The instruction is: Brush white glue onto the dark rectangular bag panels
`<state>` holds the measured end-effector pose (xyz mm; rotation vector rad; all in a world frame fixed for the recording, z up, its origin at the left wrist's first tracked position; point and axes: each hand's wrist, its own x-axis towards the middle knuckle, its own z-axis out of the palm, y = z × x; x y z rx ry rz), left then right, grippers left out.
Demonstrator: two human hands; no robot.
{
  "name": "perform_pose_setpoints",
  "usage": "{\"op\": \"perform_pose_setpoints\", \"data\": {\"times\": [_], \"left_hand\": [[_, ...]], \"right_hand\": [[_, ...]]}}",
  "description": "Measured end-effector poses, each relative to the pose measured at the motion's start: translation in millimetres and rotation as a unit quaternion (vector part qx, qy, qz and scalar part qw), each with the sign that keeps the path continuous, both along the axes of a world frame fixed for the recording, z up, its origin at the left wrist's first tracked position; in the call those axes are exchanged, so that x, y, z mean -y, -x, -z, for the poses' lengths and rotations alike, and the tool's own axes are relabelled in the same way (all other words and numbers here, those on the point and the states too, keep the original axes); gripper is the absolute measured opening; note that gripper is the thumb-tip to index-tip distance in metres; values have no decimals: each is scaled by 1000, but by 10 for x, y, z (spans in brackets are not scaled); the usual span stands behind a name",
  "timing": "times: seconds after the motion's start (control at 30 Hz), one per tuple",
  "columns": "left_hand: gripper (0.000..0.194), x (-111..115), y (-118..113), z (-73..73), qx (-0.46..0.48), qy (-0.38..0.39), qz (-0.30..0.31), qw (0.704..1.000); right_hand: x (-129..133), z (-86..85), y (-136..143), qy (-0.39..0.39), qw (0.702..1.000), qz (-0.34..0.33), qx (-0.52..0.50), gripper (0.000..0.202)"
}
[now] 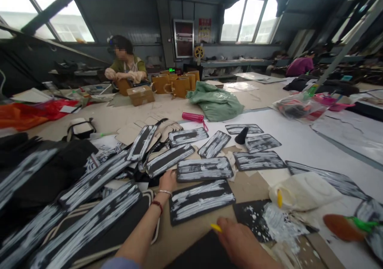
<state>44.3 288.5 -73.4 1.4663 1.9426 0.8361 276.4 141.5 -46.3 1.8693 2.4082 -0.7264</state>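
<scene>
Black rectangular panels streaked with white paste lie spread over the table. My left hand (168,181), with bracelets at the wrist, is at the left end of one coated panel (205,169), its fingertips partly hidden. Just below lies another coated panel (202,200). My right hand (236,237) is closed on a yellow tool (216,227), of which only the tip shows, over a plain black panel (203,253) at the bottom edge. To its right is a dark piece (251,217) spattered with white.
A whitish container (305,191) and a brown-and-green object (344,227) are at the right. A black cone (241,136), pink cylinder (192,117) and green bag (217,101) stand or lie farther back. One person (127,67) sits across the table; another (301,64) is far right.
</scene>
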Motion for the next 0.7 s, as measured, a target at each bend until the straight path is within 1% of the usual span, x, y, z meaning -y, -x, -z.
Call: {"op": "perform_pose_setpoints", "data": {"times": [0.07, 0.1, 0.17, 0.2, 0.27, 0.3, 0.33, 0.37, 0.4, 0.43, 0.47, 0.5, 0.57, 0.63, 0.7], "left_hand": [[14, 302, 40, -90, -28, -1, 1, 1000], [14, 507, 66, -112, -34, 2, 1, 999], [13, 1024, 120, -95, -50, 11, 18, 999], [14, 1326, 143, -54, -59, 15, 36, 997], [19, 1965, 182, 91, -117, -1, 112, 987], [20, 2273, 201, 187, -136, -6, 131, 982], [31, 2553, 223, 293, -157, 0, 132, 979], [48, 2792, 247, 400, -183, 18, 128, 975], [67, 2982, 273, 502, -207, 39, 130, 969], [77, 3119, 298, 595, -228, 55, 135, 963], [81, 3204, 320, 674, -244, 65, 144, 957], [79, 3245, 336, 739, -256, 70, 152, 952], [69, 3228, 354, 829, -267, 68, 172, 946], [63, 3143, 355, 887, -272, 60, 193, 941], [61, 3045, 340, 934, -274, 45, 216, 936]], "right_hand": [[124, -118, -27, -4, 998, 20, -53, 25], [180, -169, -47, -5, 996, 27, -88, 28], [282, -254, -91, -7, 986, 49, -161, 34], [331, -285, -118, -12, 979, 69, -189, 37], [444, -324, -185, -37, 964, 134, -228, 43], [511, -331, -228, -58, 953, 173, -242, 45], [585, -331, -282, -84, 941, 213, -250, 46], [662, -325, -346, -108, 929, 250, -250, 48], [740, -315, -422, -127, 920, 284, -240, 48], [814, -303, -512, -137, 913, 312, -223, 49], [881, -291, -615, -142, 909, 336, -203, 49], [938, -280, -730, -144, 904, 357, -189, 49], [1008, -266, -988, -156, 885, 394, -191, 49], [1009, -263, -1257, -186, 852, 430, -235, 50], [945, -258, -1507, -219, 813, 455, -290, 51]]}}
